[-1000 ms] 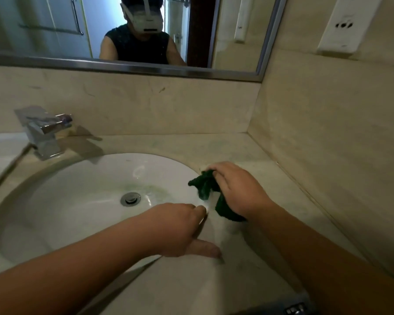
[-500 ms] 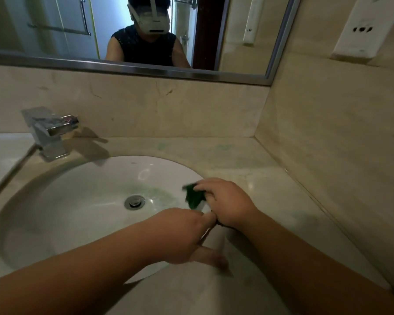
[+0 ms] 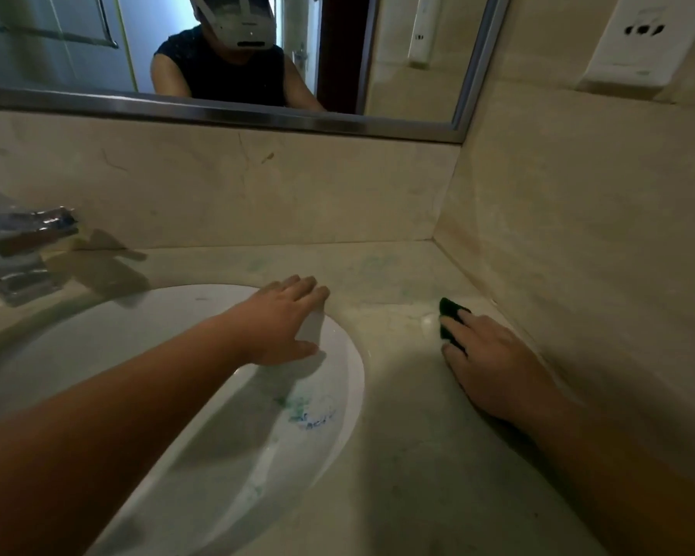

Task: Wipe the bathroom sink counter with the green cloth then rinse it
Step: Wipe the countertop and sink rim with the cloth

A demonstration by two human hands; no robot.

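— Where are your hands right now?

— My right hand (image 3: 494, 367) lies flat, fingers stretched out, pressing the green cloth (image 3: 448, 319) down on the counter (image 3: 386, 455). Only a dark corner of the cloth shows past my fingertips; the rest is under my palm. My left hand (image 3: 285, 319) is open and holds nothing, fingers spread on the far rim of the sink (image 3: 350, 379).

— What's different from a moment ago?

— A second ago both hands were close together at the basin's edge, with the cloth bunched in my right fist. Now the right hand has carried it out across the counter, near the side wall (image 3: 578, 254), and the left has moved up the rim as a brace.

— And for the job?

— I'd say I'm in the wiping step, working the right-hand stretch of counter. Faint greenish smears remain toward the back corner and inside the basin, so wiping looks unfinished. The faucet (image 3: 21, 250) is well off to the left and I see no water running; rinsing is not yet begun.

— Any writing to read?

— None I can make out. The wall socket plate (image 3: 638, 46) is blank and blurred.
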